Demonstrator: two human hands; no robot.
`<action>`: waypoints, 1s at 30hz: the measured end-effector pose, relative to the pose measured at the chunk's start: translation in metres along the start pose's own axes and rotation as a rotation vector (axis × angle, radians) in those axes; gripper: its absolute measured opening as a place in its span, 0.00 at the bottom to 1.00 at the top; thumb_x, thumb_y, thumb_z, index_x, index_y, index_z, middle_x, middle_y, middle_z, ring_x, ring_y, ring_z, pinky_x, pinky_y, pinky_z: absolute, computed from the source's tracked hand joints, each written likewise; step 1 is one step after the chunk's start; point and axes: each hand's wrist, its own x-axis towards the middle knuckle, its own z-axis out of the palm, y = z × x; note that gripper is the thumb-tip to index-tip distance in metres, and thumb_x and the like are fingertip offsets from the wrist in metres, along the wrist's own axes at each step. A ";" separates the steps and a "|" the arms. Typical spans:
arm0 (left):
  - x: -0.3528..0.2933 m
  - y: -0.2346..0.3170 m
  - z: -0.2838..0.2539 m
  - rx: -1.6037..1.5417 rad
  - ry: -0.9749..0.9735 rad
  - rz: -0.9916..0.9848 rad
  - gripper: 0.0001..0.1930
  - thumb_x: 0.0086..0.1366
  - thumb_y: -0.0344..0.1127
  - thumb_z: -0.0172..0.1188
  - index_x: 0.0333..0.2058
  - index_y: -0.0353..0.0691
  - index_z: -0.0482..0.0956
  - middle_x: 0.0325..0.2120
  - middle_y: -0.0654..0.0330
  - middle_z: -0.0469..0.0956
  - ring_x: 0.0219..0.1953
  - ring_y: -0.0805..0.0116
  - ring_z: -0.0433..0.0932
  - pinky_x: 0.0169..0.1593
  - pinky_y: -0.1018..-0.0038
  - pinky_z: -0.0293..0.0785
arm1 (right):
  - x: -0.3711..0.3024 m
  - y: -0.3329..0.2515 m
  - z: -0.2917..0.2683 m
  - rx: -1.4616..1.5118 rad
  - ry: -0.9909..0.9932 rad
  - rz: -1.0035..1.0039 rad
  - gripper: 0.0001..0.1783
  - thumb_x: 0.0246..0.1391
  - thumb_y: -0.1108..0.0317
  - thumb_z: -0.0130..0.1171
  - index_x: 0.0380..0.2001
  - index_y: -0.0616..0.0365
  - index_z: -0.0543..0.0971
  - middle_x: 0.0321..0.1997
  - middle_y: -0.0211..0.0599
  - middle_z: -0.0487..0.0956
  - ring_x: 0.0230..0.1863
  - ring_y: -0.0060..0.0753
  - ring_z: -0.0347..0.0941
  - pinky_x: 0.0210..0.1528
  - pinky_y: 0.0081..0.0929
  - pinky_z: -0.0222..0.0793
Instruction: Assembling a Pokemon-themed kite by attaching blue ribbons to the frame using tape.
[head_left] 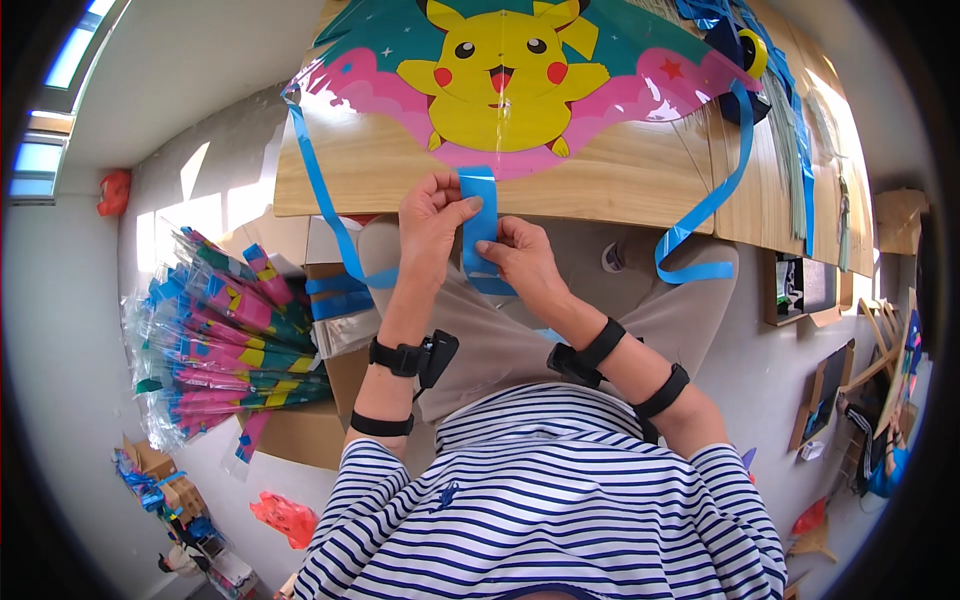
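Note:
A kite with a yellow cartoon figure on pink and green film lies on the wooden table in front of me. Blue ribbon tails hang from its left and right corners over the table's edge. Between my hands is a strip of blue ribbon, upright just below the kite's lower edge. My left hand pinches its upper part between thumb and fingers. Lower down, my right hand pinches the same strip, whose lower end drops toward my lap. Whether the strip is joined to the kite is unclear.
Left of my legs, many rolled kites in clear wrap lean in a cardboard box. On the table's right lie a roll of yellow-and-black tape and bundled thin rods. A red bag is on the floor.

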 end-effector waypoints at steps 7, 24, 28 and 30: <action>0.010 -0.026 -0.013 0.901 0.160 0.239 0.21 0.55 0.21 0.65 0.49 0.35 0.76 0.43 0.52 0.80 0.46 0.58 0.79 0.51 0.67 0.74 | 0.033 0.039 0.011 -0.055 0.061 0.153 0.06 0.54 0.75 0.63 0.26 0.63 0.77 0.21 0.33 0.76 0.17 0.21 0.69 0.18 0.25 0.62; -0.009 -0.045 -0.006 1.339 -0.139 0.509 0.28 0.60 0.29 0.63 0.60 0.34 0.71 0.65 0.52 0.65 0.69 0.51 0.61 0.70 0.49 0.53 | 0.021 0.066 0.028 0.136 -0.005 0.184 0.07 0.61 0.76 0.52 0.31 0.65 0.78 0.20 0.37 0.78 0.15 0.25 0.70 0.15 0.23 0.61; -0.009 -0.044 -0.005 1.340 -0.136 0.506 0.29 0.59 0.30 0.64 0.60 0.34 0.71 0.65 0.51 0.65 0.68 0.51 0.61 0.70 0.49 0.53 | 0.020 0.063 0.028 0.124 0.005 0.203 0.07 0.60 0.77 0.52 0.31 0.66 0.78 0.20 0.36 0.78 0.15 0.25 0.70 0.15 0.23 0.61; -0.009 -0.043 -0.003 1.345 -0.133 0.504 0.29 0.59 0.30 0.64 0.60 0.34 0.71 0.65 0.51 0.66 0.68 0.51 0.61 0.70 0.49 0.53 | 0.019 0.062 0.028 0.125 0.005 0.208 0.06 0.60 0.77 0.52 0.31 0.66 0.78 0.20 0.36 0.78 0.14 0.25 0.70 0.15 0.23 0.61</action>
